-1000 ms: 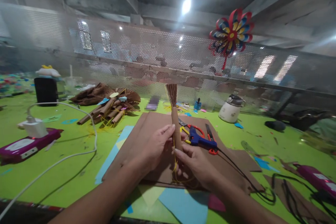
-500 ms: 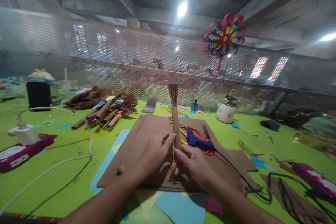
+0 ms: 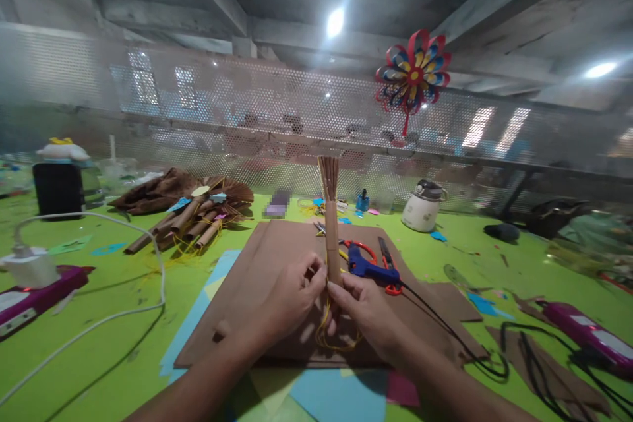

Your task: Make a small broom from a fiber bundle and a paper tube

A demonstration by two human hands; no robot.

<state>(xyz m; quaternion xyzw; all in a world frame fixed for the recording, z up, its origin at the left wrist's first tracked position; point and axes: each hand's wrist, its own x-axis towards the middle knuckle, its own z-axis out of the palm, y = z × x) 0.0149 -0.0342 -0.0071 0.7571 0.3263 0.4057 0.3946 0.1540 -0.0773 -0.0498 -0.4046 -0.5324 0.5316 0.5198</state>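
A brown paper tube (image 3: pixel 332 237) stands nearly upright over the cardboard, topped by a narrow bundle of pleated brown paper (image 3: pixel 329 175). My right hand (image 3: pixel 363 306) grips the tube near its lower end, thumb in front. Along the tube's left side runs thin yellow string (image 3: pixel 341 347), which loops down below my hands. My left hand (image 3: pixel 297 290) is closed in a pinch beside the tube, thumb and forefinger tips on the string; the exact contact is partly hidden.
Brown cardboard (image 3: pixel 237 303) lies under my hands. Right of the tube are a blue hot glue gun (image 3: pixel 368 267), scissors (image 3: pixel 363 249) and a craft knife (image 3: pixel 387 257). Similar brown paper pieces (image 3: pixel 192 221) lie left. A white kettle (image 3: pixel 422 206), power strips (image 3: pixel 588 336) and cables surround the board.
My left fingertips have come off the tube's front into a rounded pinch at its left side. My right hand keeps its grip. The whole view has shifted slightly.
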